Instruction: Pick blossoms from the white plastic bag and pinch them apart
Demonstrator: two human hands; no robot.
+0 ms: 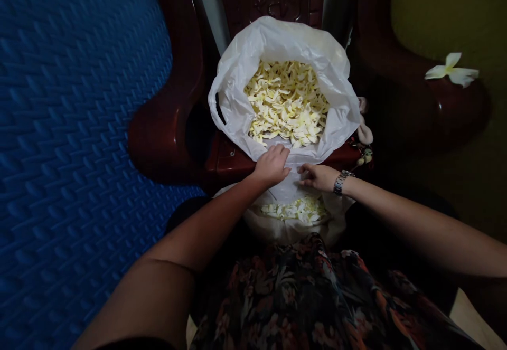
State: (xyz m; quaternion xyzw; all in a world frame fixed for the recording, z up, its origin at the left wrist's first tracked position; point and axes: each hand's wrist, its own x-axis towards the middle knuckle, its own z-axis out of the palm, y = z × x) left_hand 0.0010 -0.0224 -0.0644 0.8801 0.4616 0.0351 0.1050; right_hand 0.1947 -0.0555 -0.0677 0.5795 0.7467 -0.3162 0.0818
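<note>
A white plastic bag [336, 59] stands wide open in front of me, filled with white-and-yellow flowers [289, 102]. At its near rim is my left hand [272, 165], fingers curled together and thumb low; whatever it grips is hidden. Just to the right, my right hand [319, 177] has its fingers bent in a pinch toward the left hand, and anything in it is too small to make out. Below both hands, a second whitish bag [297, 231] lies in my lap with more pale flowers [297, 210] in it. A thin dark line shows near my left wrist.
Dark red glossy chair arms [158, 139] flank the bags. One loose white flower [453, 71] rests on the right arm. A blue woven-textured surface [79, 128] fills the left side. Small trinkets [364, 152] hang beside the large bag.
</note>
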